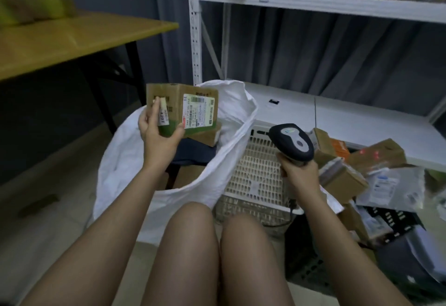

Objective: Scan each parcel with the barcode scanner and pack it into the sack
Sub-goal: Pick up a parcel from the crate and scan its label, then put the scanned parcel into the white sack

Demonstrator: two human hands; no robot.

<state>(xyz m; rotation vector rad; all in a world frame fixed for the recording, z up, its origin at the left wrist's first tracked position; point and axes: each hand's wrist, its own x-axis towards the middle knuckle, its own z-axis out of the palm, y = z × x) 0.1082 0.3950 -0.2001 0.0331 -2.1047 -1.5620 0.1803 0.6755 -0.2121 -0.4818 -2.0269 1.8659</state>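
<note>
- sack (pixel 237 122) mouth wide open, way in from above; held box (pixel 185 109) and left hand (pixel 158 136) hang over its far-left rim
- boxes and a dark item already inside, room above them
- basket (pixel 255 173) beside sack, mostly bare
- right hand (pixel 299 173) with scanner (pixel 293 141) over basket's right edge
- parcel pile (pixel 357 168) crowds right side

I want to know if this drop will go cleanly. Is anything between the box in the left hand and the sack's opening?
Nothing visible blocks it. The left hand holds the cardboard box right above the open mouth of the white sack, where other parcels already lie lower down.
</note>
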